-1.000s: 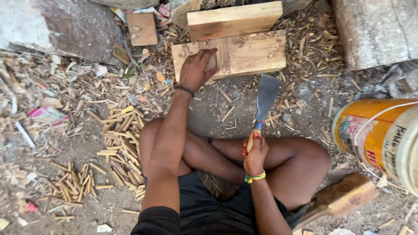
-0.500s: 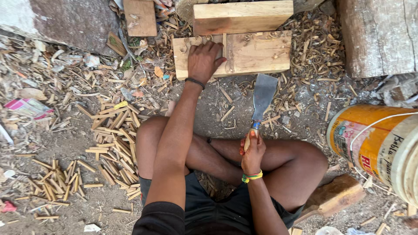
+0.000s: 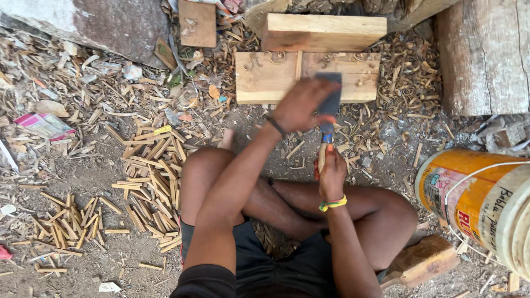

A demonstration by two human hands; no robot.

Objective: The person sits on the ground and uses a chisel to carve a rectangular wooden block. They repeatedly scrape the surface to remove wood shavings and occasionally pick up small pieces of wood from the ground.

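I sit cross-legged on the ground. My right hand (image 3: pixel 331 174) is shut on the wooden handle of a broad flat-bladed knife (image 3: pixel 330 104), whose blade points away from me over the near edge of a flat wooden block (image 3: pixel 259 80). My left hand (image 3: pixel 301 105) is blurred, with curled fingers right beside the blade, just in front of the block. Whether it holds anything I cannot tell. A thin wood strip (image 3: pixel 298 65) lies across the block. A thicker plank (image 3: pixel 323 32) lies behind the block.
Heaps of split wooden sticks (image 3: pixel 154 176) and shavings cover the ground on my left. An orange and white bucket (image 3: pixel 469 187) stands at my right, with a log (image 3: pixel 486 55) behind it. A stone slab (image 3: pixel 110 22) lies at the far left, and a wood chunk (image 3: pixel 422 259) by my right knee.
My left hand has come off the block and back toward me. My right hand has swung the knife left and forward, so the blade now sits by the left hand at the block's edge.
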